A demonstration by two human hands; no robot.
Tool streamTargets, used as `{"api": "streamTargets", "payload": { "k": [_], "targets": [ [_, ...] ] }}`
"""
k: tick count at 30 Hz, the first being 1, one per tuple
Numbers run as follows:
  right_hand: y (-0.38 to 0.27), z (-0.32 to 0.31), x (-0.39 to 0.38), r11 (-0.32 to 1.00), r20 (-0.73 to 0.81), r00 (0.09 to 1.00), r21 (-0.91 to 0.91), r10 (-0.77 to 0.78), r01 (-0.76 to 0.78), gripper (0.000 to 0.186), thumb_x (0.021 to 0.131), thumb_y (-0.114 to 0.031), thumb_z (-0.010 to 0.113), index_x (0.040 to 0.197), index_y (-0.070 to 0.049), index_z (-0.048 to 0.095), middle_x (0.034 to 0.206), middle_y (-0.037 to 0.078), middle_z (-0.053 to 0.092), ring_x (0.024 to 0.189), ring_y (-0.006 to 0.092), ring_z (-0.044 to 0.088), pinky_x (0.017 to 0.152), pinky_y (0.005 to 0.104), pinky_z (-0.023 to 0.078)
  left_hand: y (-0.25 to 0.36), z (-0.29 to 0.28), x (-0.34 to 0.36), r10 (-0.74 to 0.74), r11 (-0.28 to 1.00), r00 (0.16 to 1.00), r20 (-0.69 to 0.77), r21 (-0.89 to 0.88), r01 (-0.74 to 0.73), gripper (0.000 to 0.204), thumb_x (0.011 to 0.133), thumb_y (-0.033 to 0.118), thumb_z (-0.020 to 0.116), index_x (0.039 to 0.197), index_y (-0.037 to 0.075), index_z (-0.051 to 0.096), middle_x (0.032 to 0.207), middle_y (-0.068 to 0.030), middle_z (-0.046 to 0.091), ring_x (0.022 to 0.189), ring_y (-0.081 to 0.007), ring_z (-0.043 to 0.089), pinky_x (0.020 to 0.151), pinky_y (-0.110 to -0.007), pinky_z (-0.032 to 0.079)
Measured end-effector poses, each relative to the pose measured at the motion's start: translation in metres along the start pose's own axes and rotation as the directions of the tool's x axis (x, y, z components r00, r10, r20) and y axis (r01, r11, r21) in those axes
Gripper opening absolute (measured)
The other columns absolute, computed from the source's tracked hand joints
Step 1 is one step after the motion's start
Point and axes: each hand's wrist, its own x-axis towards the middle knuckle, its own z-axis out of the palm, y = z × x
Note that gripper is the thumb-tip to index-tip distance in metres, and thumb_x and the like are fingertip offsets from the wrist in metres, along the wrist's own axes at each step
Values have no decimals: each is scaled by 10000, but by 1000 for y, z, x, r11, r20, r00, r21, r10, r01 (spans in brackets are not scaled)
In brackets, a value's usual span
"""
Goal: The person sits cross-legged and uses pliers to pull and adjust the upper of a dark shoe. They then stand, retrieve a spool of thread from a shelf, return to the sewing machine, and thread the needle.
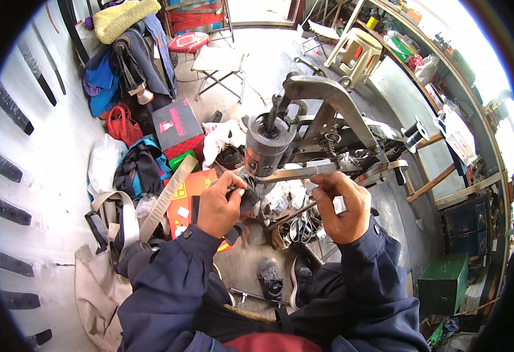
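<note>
My left hand (218,208) is closed on a dark piece (247,199), perhaps leather or rubber, at the lower end of a metal machine (310,88), just below its dark cylinder (261,155). My right hand (344,208) is at the right of the machine's horizontal metal arm (292,175), below a coiled spring (330,145), with thumb and forefinger drawn together; what is between them is too small to make out. A thin rod (289,216) slants down leftward near my right fingertips. A dark spool (413,134) sits on the machine's right.
Left are bags (125,123), straps (166,196), orange (189,190) and grey (175,126) boxes. Behind are folding stools (219,61) and a plastic stool (357,47). Right are cluttered shelves (433,76) and a green metal box (442,281). My shoes (270,276) are below the machine.
</note>
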Motion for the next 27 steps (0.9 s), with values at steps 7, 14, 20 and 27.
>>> {"api": "streamTargets", "payload": {
  "k": [7,14,20,27],
  "targets": [
    [1,-1,-1,999,-20,999,-24,-44,43,162,875,49,689,1031,5,693,836,119,703,630,212,712,581,300,550,4,-2,-1,41,998,999,14,45,-41,70,916,-26,616,970,13,637,840,-48,642,768,-99,638,703,-272,503],
    [8,-2,-2,998,-22,998,-12,-65,65,89,891,40,704,980,36,700,846,141,709,664,244,711,607,321,552,5,0,-1,-5,999,1000,24,41,4,75,928,-18,628,987,28,629,840,-5,631,768,-64,598,699,-242,473],
    [18,-2,-8,998,0,1000,-56,-18,18,75,909,-14,712,978,13,725,827,136,716,652,237,719,611,322,559,12,1,-3,7,999,1000,15,36,-8,76,920,-12,635,988,23,633,834,-18,636,750,-71,609,696,-249,483],
    [38,0,-18,992,144,988,-121,50,-33,123,918,-131,718,904,-9,709,811,169,705,703,355,702,631,410,547,12,1,-2,2,999,1000,31,42,-4,99,920,-28,627,1007,20,630,850,-27,638,762,-82,623,712,-260,496]
  ]
}}
